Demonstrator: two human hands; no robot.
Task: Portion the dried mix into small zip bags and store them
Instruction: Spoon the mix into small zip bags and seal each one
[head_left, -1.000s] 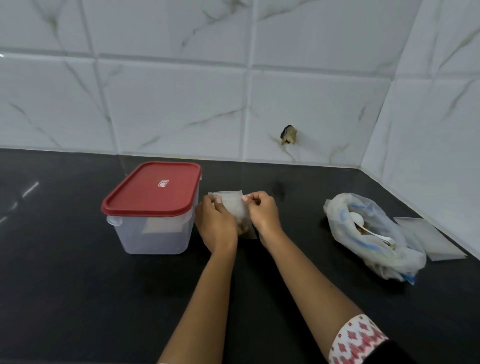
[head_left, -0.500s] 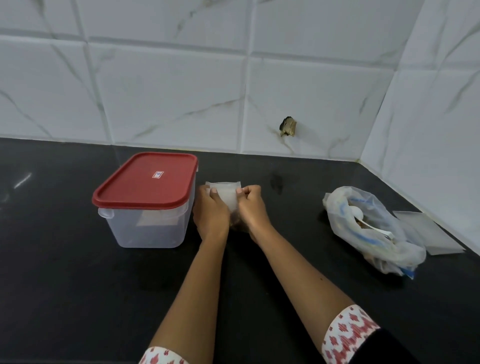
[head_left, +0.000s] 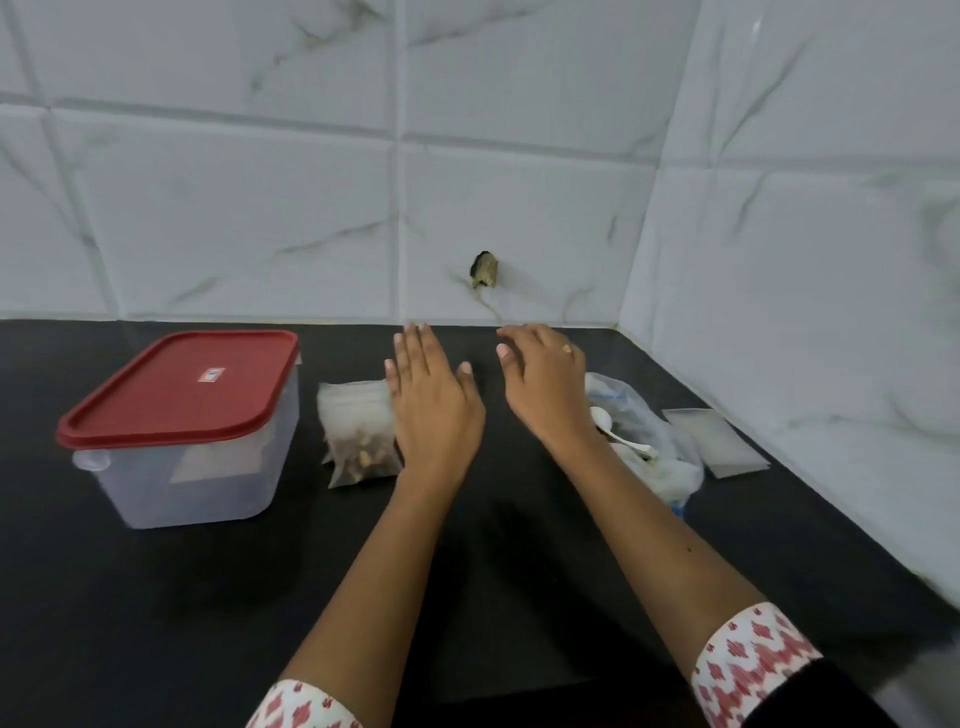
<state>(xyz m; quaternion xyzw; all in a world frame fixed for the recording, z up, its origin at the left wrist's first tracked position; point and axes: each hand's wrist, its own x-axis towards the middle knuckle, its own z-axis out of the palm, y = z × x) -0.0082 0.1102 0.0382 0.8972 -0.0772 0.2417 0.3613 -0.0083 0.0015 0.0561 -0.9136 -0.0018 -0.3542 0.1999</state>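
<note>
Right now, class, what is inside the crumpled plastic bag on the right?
A white spoon shows in the mouth of the crumpled bag. Whatever else it holds is hidden by its folds and the right forearm.

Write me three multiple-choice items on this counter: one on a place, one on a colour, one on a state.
1. The filled zip bag lies: A. on the lid; B. on the counter, between the container and the left hand; C. inside the container.
2. The container's lid is: A. blue; B. green; C. red.
3. The left hand and right hand: A. are open, gripping nothing; B. pinch the bag; C. lift the lid.

Answers: B, the bag rests on the dark counter beside the container; C, the lid is plainly red; A, the fingers are straight or relaxed.
</note>
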